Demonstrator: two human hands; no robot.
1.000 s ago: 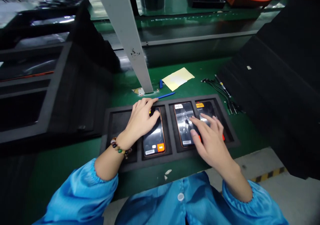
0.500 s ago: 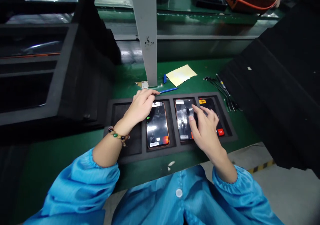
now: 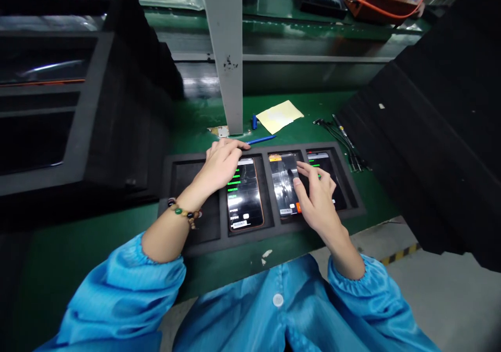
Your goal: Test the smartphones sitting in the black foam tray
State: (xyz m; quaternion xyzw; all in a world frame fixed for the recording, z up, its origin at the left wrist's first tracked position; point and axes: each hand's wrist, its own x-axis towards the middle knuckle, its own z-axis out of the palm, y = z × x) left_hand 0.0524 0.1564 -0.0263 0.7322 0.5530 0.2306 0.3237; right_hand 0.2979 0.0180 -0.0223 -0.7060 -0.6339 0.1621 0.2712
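A black foam tray [image 3: 183, 237] with several slots lies on the green bench and holds three phones with lit screens. My left hand [image 3: 219, 167] rests fingers apart on the top left corner of the left phone [image 3: 245, 195]. My right hand [image 3: 317, 198] hovers with spread fingers over the middle phone [image 3: 282, 182] and the right phone [image 3: 323, 165], its fingertips touching their screens. The tray's leftmost slot [image 3: 191, 185] has no phone in it. Neither hand grips anything.
A grey post [image 3: 227, 55] rises just behind the tray. A blue pen [image 3: 261, 140], a yellow paper [image 3: 278, 116] and thin cables [image 3: 344, 138] lie behind it. Stacked black foam trays [image 3: 78, 112] stand left, a black foam block [image 3: 438, 133] right.
The left phone's screen has changed to green text. My right hand has drawn slightly left and nearer, uncovering more of the right phone. The view has shifted a little.
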